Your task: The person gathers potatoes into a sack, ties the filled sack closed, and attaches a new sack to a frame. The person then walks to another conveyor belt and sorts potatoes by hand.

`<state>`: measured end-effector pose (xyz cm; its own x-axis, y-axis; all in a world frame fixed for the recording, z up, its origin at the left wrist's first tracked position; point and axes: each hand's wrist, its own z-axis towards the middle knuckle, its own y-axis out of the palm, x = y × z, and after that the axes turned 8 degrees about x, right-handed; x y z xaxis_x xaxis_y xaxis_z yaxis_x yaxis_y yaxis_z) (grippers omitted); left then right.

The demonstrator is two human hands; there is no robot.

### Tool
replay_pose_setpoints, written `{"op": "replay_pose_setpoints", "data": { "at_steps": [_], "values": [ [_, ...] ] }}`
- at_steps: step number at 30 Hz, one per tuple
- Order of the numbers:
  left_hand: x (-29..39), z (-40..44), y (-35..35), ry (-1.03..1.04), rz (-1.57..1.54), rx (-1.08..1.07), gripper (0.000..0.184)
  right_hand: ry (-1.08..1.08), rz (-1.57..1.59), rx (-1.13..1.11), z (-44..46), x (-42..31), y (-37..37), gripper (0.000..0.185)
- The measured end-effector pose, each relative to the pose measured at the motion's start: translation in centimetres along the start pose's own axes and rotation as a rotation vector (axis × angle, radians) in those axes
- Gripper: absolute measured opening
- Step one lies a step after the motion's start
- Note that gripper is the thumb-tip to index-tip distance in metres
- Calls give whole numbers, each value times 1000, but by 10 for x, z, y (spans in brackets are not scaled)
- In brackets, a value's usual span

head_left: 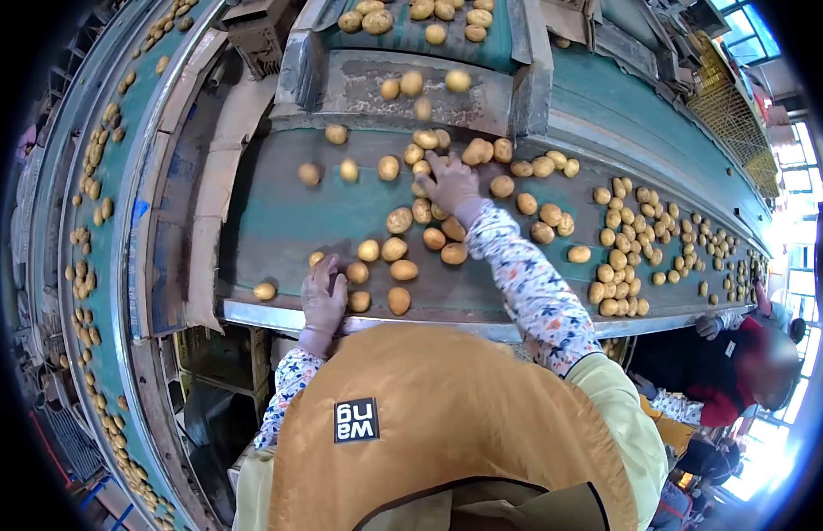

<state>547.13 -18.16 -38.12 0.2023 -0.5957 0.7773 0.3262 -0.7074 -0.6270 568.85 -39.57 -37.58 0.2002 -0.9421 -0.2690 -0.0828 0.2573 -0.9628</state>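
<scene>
Potatoes lie scattered over a green conveyor belt (278, 212) in front of me. My right hand (451, 184), in a thin glove, reaches to the belt's middle with its fingers spread over a cluster of potatoes (422, 211); I see none gripped in it. At the near metal edge is my left hand (324, 296), gloved too, its fingers apart beside a potato (358, 302). Another small potato (316, 258) shows just past its fingertips. Several potatoes (411, 83) are on the chute at the far side of the belt.
A second belt (119, 292) carrying potatoes curves along the left, behind a cardboard-lined wall (218, 177). Many potatoes (619, 259) crowd the belt to the right. A co-worker in dark and red clothing (717, 372) stands at the near edge, right. A metal rail (411, 326) borders my side.
</scene>
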Motion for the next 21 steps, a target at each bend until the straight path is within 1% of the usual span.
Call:
{"op": "replay_pose_setpoints", "data": {
  "at_steps": [1,2,3,4,5,7,8,10,11,12,14,15,17,18,19,20,21],
  "values": [
    [2,4,0,74,36,30,36,-71,-60,62,-2,-12,10,52],
    [5,9,1,145,71,62,36,-188,-196,30,-6,-22,11,50],
    [7,17,2,240,106,96,36,-229,-180,41,-7,-33,13,47],
    [10,20,3,234,105,92,36,-270,-163,50,-10,-39,14,44],
    [14,24,3,215,71,33,35,-267,-162,46,-7,-43,16,44],
    [6,29,2,207,19,-74,37,-70,-153,-282,5,-50,19,39],
    [0,30,0,218,19,-80,37,-60,-150,-276,2,-51,19,39],
    [-13,30,0,-164,-322,-278,38,-122,-104,-297,-22,-49,18,39],
    [-18,30,6,-367,-718,-315,40,-95,224,-308,-35,-55,15,40],
    [-13,33,4,-369,-724,-322,40,-63,551,-316,-50,-63,10,42],
    [8,42,-17,-963,-1429,-489,41,-497,592,-160,-78,-96,1,45],
    [20,49,-21,-852,-1488,-426,43,-485,596,-156,-81,-101,0,45],
    [-7,78,-57,-1147,-1660,-396,43,-526,695,82,-81,-109,-1,50],
    [-26,93,-84,-963,-1724,-280,45,-389,555,181,-70,-101,-9,53],
    [-33,110,-135,-692,-1686,-203,54,-191,465,93,-62,-73,-2,51],
    [-3,127,-175,-537,-1939,178,68,-255,166,290,-57,-42,16,50],
    [-13,137,-213,-212,-2254,-187,73,-84,8,228,-63,-36,4,53]
  ]
}}
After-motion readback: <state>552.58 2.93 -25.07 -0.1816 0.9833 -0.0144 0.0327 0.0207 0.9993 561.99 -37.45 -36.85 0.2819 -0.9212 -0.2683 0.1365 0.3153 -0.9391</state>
